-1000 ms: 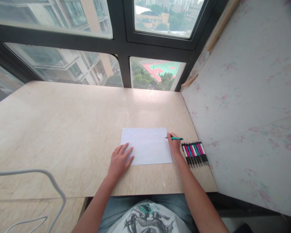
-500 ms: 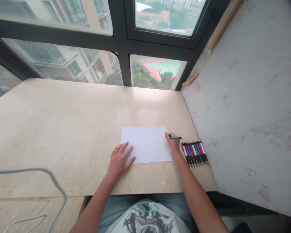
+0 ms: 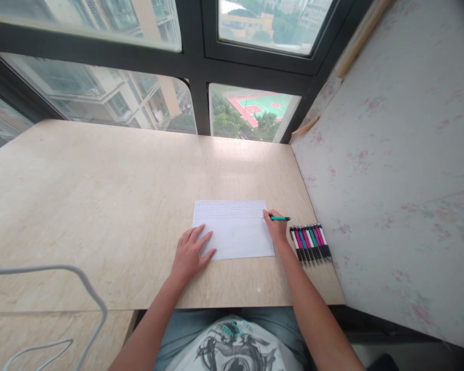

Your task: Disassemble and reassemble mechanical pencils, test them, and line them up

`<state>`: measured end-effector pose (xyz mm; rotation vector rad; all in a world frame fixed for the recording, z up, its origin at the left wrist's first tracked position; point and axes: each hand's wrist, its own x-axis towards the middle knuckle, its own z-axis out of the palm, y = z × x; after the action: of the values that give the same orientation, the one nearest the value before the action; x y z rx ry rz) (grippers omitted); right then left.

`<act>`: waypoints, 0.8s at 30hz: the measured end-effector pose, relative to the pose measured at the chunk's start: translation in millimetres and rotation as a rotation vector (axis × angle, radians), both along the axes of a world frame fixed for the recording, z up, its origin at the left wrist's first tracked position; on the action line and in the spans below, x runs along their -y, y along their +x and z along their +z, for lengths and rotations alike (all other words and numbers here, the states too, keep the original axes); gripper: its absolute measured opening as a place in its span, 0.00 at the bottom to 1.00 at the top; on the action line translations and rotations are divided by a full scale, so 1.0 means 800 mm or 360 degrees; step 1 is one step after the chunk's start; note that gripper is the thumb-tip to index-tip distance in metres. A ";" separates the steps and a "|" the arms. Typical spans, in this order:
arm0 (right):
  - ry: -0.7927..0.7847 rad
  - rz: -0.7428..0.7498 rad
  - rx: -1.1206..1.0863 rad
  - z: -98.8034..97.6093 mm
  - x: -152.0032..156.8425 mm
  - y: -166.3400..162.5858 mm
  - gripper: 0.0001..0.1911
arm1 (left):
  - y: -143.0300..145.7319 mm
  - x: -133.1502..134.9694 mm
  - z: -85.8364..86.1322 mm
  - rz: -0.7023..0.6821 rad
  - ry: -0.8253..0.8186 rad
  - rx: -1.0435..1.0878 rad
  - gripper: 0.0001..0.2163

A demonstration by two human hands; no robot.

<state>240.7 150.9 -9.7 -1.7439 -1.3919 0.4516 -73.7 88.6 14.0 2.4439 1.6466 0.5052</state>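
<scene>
A white sheet of paper lies on the desk in front of me, with several lines of small handwriting across its upper part. My left hand rests with spread fingers on the sheet's left edge and the desk beside it. At the sheet's upper right edge, my right hand is closed round a teal pen, whose back end points to the right. The pen's tip is hidden by my fingers. Right of that hand, several pens in mixed colours lie side by side in a row.
The beige stone-patterned desk reaches back to a dark-framed window. A flowered wall borders it on the right. A grey cable loops over the lower left. My lap is below the desk's front edge.
The view has shifted very slightly. Both hands, the pen and the paper stay in practically the same places.
</scene>
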 end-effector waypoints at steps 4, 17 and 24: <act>0.0003 -0.0024 0.0012 0.000 0.000 0.000 0.23 | 0.000 0.000 -0.001 0.0008 0.0001 0.0041 0.20; 0.0043 -0.0077 0.0065 0.001 0.002 -0.003 0.22 | -0.001 0.001 -0.003 0.0006 -0.0008 0.0017 0.20; 0.0059 -0.0078 0.0043 0.000 0.002 -0.001 0.21 | 0.000 0.001 -0.001 -0.0003 -0.0010 0.0002 0.20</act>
<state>239.8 149.5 -9.6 -1.7559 -1.3646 0.3748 -73.9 88.2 12.9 2.4399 1.6426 0.5007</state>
